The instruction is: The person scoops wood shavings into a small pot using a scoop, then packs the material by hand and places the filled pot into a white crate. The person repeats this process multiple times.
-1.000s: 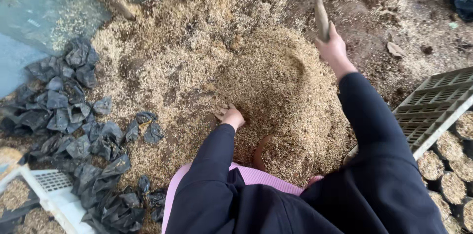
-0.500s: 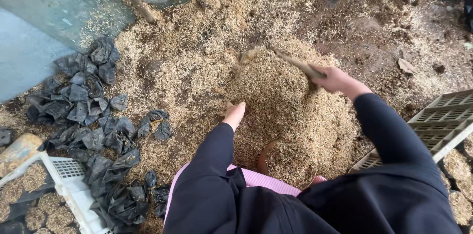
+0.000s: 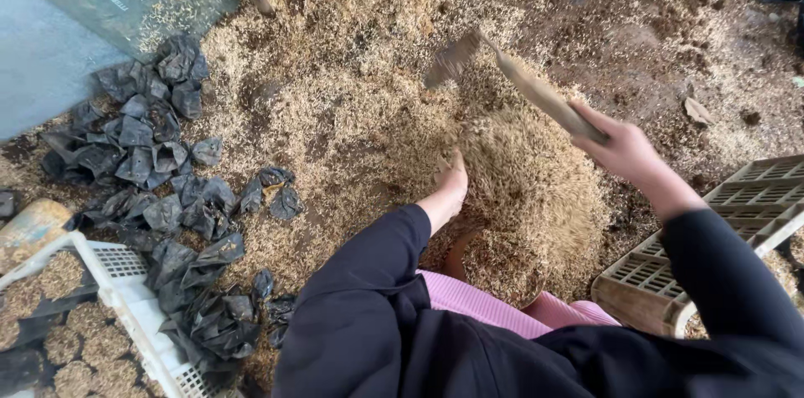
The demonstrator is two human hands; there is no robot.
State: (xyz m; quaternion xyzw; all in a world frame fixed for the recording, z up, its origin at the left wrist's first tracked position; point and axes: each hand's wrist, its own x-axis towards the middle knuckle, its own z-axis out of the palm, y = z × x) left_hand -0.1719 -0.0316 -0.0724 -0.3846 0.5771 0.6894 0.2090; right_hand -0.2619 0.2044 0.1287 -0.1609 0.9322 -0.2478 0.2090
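Now our right hand [image 3: 624, 151], gripping the trowel [image 3: 502, 80], has swung it down toward twelve o'clock over the husk heap [image 3: 519, 188]; our left hand [image 3: 452, 184] stays buried there, fingers hidden.

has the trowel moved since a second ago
Yes. The trowel in the right hand has swung down and left, from upright near the dark soil to slanting over the husk pile.

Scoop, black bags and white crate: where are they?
scoop [image 3: 536, 92], head view, on the middle of its wooden handle
black bags [image 3: 159, 155], head view, on the crumpled pile
white crate [image 3: 126, 297], head view, on its top rim
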